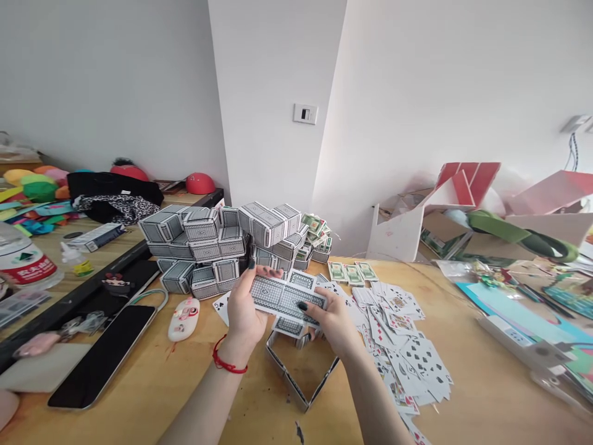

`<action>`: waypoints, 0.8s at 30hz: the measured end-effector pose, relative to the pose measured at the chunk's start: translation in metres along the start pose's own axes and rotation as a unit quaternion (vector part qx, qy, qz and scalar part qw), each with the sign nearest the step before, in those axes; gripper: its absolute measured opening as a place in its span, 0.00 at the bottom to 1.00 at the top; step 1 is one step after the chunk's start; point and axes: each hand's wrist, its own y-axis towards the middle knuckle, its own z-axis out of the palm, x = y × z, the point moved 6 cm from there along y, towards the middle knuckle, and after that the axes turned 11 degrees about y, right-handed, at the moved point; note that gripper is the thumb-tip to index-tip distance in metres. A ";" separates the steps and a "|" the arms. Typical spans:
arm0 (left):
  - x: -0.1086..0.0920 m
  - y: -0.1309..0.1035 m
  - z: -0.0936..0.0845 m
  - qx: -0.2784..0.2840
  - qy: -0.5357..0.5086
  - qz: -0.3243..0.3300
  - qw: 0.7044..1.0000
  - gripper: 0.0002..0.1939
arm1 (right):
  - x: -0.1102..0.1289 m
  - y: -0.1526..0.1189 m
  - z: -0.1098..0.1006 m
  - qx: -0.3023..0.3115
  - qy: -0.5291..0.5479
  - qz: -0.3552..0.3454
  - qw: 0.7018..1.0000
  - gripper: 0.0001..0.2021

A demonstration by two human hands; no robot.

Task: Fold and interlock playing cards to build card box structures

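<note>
In the middle of the head view, my left hand (246, 306) and my right hand (337, 318) hold playing cards (273, 295) between them, patterned grey backs up. The cards form a wide strip, with another card crossing behind it. My left hand supports the left end, and my right thumb presses on the right part. Just below stands a diamond-shaped frame (296, 389) folded from cards, open in its middle. Behind my hands rise stacked blocks (215, 241) made of folded cards. Loose playing cards (407, 352) lie face up, spread to the right of my right hand.
Green-backed card packs (353, 272) lie behind the loose cards. On the left are a white computer mouse (184, 319), a black phone-like slab (104, 358) and a glue bottle (76, 259). A power strip (514, 337) and cardboard boxes (393, 232) are at the right.
</note>
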 end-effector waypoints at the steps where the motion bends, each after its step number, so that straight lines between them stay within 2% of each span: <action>1: 0.000 0.000 0.000 0.017 0.022 -0.010 1.000 0.06 | 0.001 0.001 -0.002 0.006 -0.002 -0.004 1.000 0.18; 5: 0.002 0.002 0.000 0.110 0.169 -0.063 0.977 0.20 | 0.005 0.005 -0.012 0.005 -0.009 -0.028 1.000 0.18; 8: 0.005 0.004 -0.007 0.130 0.313 -0.065 0.939 0.20 | 0.007 0.007 -0.018 -0.024 0.000 -0.041 0.999 0.18; 10: 0.005 0.005 -0.008 0.137 0.356 -0.048 0.923 0.18 | 0.007 0.007 -0.020 -0.037 0.005 -0.039 0.999 0.17; 14: 0.007 0.005 -0.008 0.130 0.388 -0.026 0.912 0.17 | 0.005 0.008 -0.022 -0.052 0.008 -0.028 0.998 0.17; 18: 0.010 0.007 -0.010 0.106 0.385 -0.045 0.916 0.17 | 0.002 0.009 -0.025 -0.072 0.016 -0.022 0.997 0.16; 21: 0.012 0.009 -0.013 0.073 0.358 -0.045 0.930 0.19 | 0.005 0.010 -0.026 -0.073 0.038 -0.035 0.996 0.16; 24: 0.013 0.011 -0.017 0.030 0.306 -0.032 0.951 0.23 | 0.011 0.010 -0.026 -0.048 0.034 -0.047 0.997 0.18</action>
